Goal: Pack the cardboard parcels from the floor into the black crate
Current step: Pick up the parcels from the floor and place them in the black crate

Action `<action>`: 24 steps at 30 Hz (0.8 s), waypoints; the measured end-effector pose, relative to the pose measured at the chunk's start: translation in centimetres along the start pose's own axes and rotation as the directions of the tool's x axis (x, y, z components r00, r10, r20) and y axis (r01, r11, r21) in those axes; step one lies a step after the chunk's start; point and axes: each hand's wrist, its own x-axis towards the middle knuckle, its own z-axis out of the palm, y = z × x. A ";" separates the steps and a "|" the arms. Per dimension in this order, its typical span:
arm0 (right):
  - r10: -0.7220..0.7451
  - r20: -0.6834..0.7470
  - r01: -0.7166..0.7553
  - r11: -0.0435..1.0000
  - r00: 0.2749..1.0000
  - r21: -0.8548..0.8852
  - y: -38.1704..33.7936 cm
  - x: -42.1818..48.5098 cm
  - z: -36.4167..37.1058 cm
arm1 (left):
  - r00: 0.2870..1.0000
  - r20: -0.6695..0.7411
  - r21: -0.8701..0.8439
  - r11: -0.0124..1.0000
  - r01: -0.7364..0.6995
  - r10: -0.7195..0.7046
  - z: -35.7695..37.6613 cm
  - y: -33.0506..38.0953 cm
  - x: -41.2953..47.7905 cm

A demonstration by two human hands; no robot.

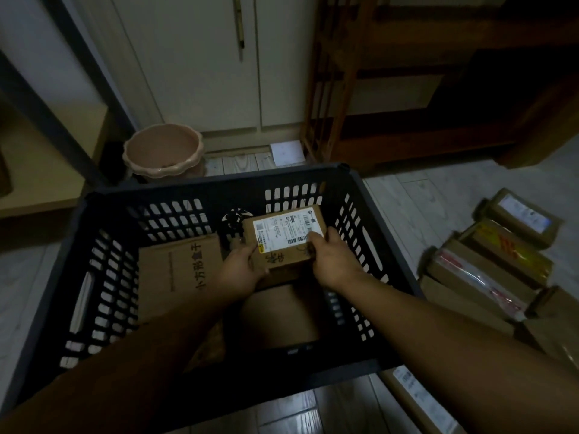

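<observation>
In the head view, the left hand (241, 264) and right hand (332, 261) are holding the labelled parcel (282, 242) by its near corners, each grip clamped on it, inside the black crate (219, 183). Setting it down level, snug beside the printed parcel (181, 277), is looking wisest, since it saves room for the floor parcels (488, 270) lying at right.

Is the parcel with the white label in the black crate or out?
In: the labelled parcel is within the walls of the black crate, left hand and right hand gripping its ends; whether set down, cannot tell.
</observation>
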 end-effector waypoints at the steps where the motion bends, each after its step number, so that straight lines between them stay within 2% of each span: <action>1: 0.003 0.005 -0.003 1.000 1.000 -0.002 0.2 0.2 0.1 | 1.000 0.002 -0.007 1.000 -0.003 0.003 0.2 0.0 0.2; 8: 0.067 0.047 -0.062 0.994 0.997 -0.089 1.7 2.0 0.6 | 0.998 -0.014 0.014 0.998 -0.059 0.059 2.3 0.7 2.5; 15: 0.091 0.109 -0.077 0.989 0.990 -0.127 2.2 2.6 1.3 | 0.998 0.044 0.189 0.980 -0.062 0.054 2.7 0.2 3.3; 20: 0.070 0.110 -0.060 0.994 0.991 -0.094 1.5 1.6 0.3 | 0.996 0.093 0.226 0.974 -0.007 -0.014 0.3 1.1 3.0; 24: 0.079 0.145 -0.071 0.996 0.986 -0.060 -0.4 -2.0 -5.5 | 0.989 0.097 0.345 0.936 0.074 -0.114 -5.1 5.2 -1.1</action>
